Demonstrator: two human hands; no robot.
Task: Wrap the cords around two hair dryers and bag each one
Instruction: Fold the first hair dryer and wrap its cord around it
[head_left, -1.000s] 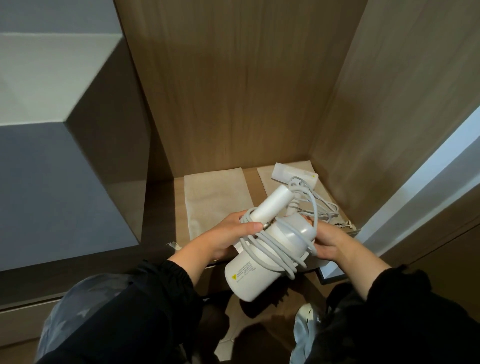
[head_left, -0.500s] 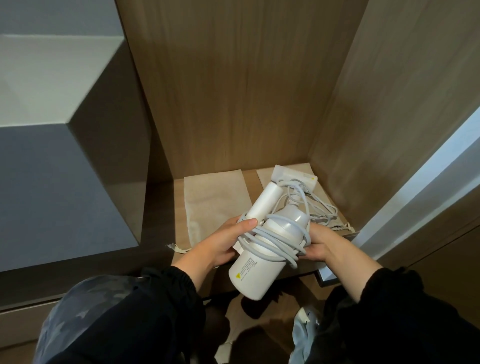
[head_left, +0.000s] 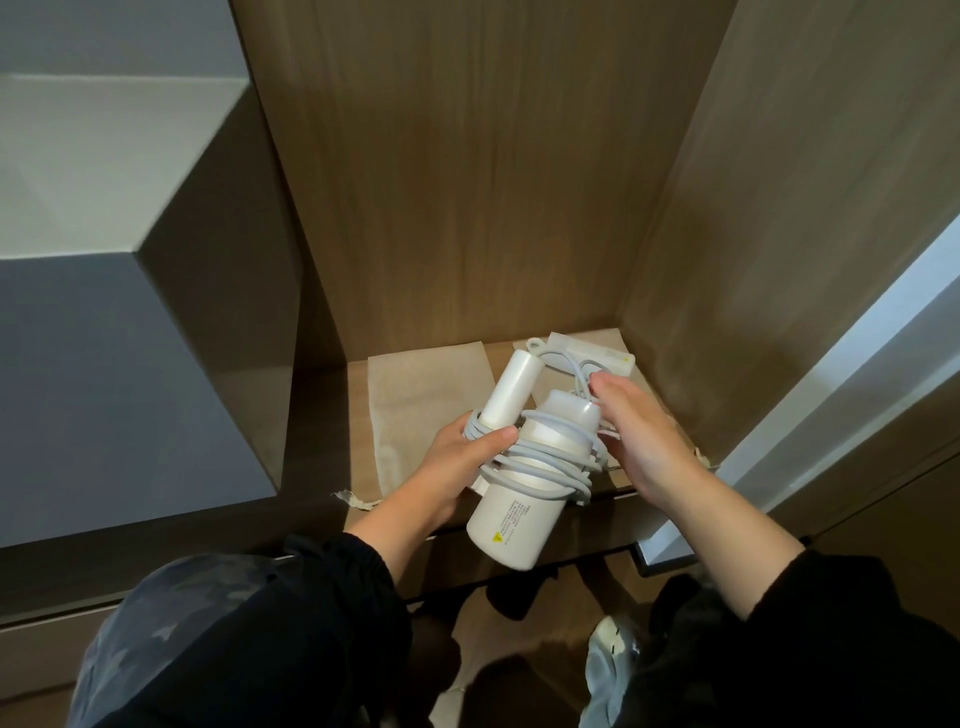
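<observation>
A white cylindrical hair dryer (head_left: 511, 512) is held in the air over the front edge of a brown wooden shelf (head_left: 358, 415), just below the middle of the view. Its barrel is tilted, with the wide end toward six o'clock and the narrow end toward one o'clock. Its white tubular handle (head_left: 511, 389) is pointed toward twelve o'clock. A pale grey cord (head_left: 535, 462) is wound in several loops around the barrel and the base of the handle.

The left hand (head_left: 457, 467) is closed around the dryer from nine o'clock, at the joint of handle and barrel, with the thumb laid across the coils. The right hand (head_left: 639, 436) is set against the dryer at three o'clock. Its thumb is pressed to the coils and its fingers are stretched past the narrow end, where a loose strand of the cord runs. Whether that strand is pinched cannot be told, since the fingers are seen only from the back.

On the shelf, a beige flat drawstring bag (head_left: 426, 395) is laid at ten o'clock of the held dryer and is partly covered by it. A second beige bag (head_left: 613, 338) is laid at one o'clock, and a second white hair dryer (head_left: 592, 353) is rested on it in the far right corner. A grey panel (head_left: 104, 389) is seen at nine o'clock of the view.
</observation>
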